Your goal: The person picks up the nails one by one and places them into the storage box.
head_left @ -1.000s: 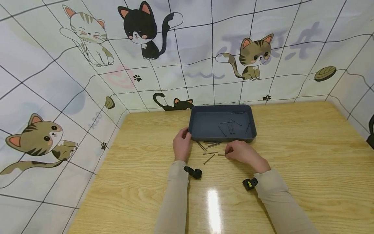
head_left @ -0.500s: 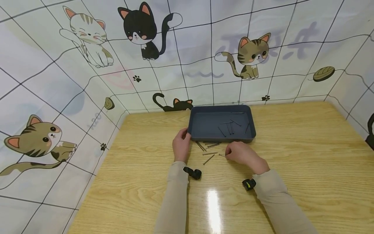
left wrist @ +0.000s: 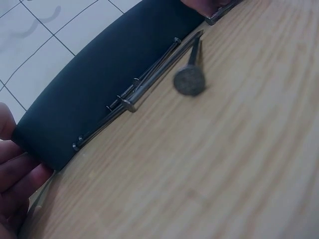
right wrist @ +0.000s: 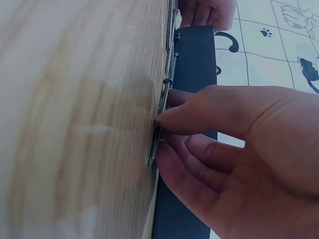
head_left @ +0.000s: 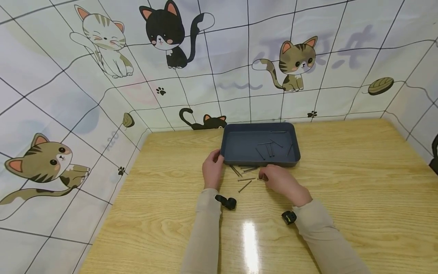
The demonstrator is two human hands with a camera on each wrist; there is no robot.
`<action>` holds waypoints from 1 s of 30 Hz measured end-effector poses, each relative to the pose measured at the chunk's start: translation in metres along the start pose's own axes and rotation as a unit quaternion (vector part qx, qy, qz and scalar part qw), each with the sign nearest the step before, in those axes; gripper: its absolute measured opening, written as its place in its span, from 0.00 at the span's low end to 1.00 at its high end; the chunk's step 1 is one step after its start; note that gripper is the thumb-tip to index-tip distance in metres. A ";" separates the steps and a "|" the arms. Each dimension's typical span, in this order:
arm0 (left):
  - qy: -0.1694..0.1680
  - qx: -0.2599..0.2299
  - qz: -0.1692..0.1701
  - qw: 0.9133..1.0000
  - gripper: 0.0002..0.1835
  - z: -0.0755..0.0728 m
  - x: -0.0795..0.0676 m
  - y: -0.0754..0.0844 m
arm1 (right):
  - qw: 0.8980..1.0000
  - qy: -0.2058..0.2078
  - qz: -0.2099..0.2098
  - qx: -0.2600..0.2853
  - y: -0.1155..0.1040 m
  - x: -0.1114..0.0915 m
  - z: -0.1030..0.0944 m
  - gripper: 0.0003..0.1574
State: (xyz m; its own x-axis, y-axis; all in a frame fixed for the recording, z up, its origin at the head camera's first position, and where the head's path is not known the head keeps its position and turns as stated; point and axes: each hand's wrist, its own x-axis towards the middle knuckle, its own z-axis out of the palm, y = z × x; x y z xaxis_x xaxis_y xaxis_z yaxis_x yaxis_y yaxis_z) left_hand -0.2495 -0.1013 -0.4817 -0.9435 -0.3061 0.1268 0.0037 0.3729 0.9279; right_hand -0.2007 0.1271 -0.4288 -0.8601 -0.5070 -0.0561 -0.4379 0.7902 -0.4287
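Note:
A dark grey rectangular tray (head_left: 239, 146) stands against the back wall, with several long nails (head_left: 268, 150) scattered in its right half. My left hand (head_left: 212, 171) grips the tray's front left corner; in the left wrist view its fingers (left wrist: 22, 177) wrap the tray's end. Just in front of the tray, my right hand (head_left: 282, 182) pinches a nail (right wrist: 153, 150) between thumb and fingertips, low against the tabletop. Several loose nails lie between the hands, including a slanted nail (head_left: 245, 186) and a nearly level nail (head_left: 246, 179). Others bunch along the tray's front wall (left wrist: 99, 79).
The wooden table (head_left: 154, 213) carries everything. A sheet printed with cartoon cats (head_left: 164, 30) rises behind the tray and along both sides. At the far right edge, a black object (head_left: 434, 165) is partly cut off.
My right hand has shifted slightly left over the nail, with its fingertips closer round it. My left hand stays on the tray corner, and the tray has not moved.

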 end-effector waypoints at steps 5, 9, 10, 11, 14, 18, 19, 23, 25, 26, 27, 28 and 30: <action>0.000 -0.002 0.002 1.000 0.17 0.000 0.000 -0.001 | 1.000 -0.012 0.015 0.007 -0.002 0.002 0.001 0.15; 0.003 -0.003 0.006 1.000 0.16 0.000 0.001 -0.001 | 0.999 -0.018 0.021 0.016 -0.002 0.003 0.000 0.15; 0.003 -0.002 0.006 1.000 0.16 0.000 0.001 -0.001 | 0.999 -0.020 0.022 0.018 -0.002 0.003 0.000 0.15; 0.004 -0.002 0.006 1.000 0.16 -0.001 0.000 -0.001 | 0.999 -0.020 0.024 0.020 -0.002 0.003 -0.001 0.15; 0.003 -0.001 0.005 1.000 0.16 -0.001 0.000 0.000 | 0.999 -0.021 0.030 0.025 -0.002 0.002 -0.002 0.15; 0.002 0.003 0.004 1.000 0.16 0.000 -0.001 0.000 | 0.999 -0.020 0.042 0.023 -0.001 0.002 -0.002 0.12; 0.002 0.003 0.003 1.000 0.17 0.000 -0.001 0.000 | 0.998 -0.020 0.046 0.023 -0.001 0.002 -0.002 0.12; 0.002 0.004 0.001 1.000 0.17 0.000 0.000 0.001 | 0.998 -0.022 0.064 0.020 0.001 0.002 -0.001 0.08; 0.001 0.004 0.001 1.000 0.17 0.001 0.000 0.001 | 0.997 -0.024 0.071 0.021 0.002 0.002 -0.001 0.07; 0.001 0.006 0.001 1.000 0.17 0.001 0.000 0.001 | 0.997 -0.025 0.074 0.021 0.002 0.002 -0.001 0.07; 0.001 0.006 0.001 1.000 0.17 0.000 0.000 0.001 | 0.997 -0.027 0.075 0.022 0.002 0.002 0.000 0.07; 0.002 0.007 0.001 1.000 0.17 0.000 0.000 0.002 | 0.996 -0.029 0.076 0.022 0.003 0.002 0.000 0.06; 0.002 0.007 0.002 1.000 0.17 0.001 0.000 0.002 | 0.996 -0.030 0.078 0.026 0.003 0.002 0.000 0.06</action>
State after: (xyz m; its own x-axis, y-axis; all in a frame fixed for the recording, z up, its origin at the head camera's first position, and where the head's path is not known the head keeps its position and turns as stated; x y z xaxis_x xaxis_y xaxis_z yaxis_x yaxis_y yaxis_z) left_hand -0.2497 -0.1002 -0.4803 -0.9420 -0.3084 0.1327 0.0034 0.3865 0.9223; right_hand -0.2037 0.1289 -0.4302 -0.8988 -0.4004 -0.1787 -0.2849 0.8432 -0.4559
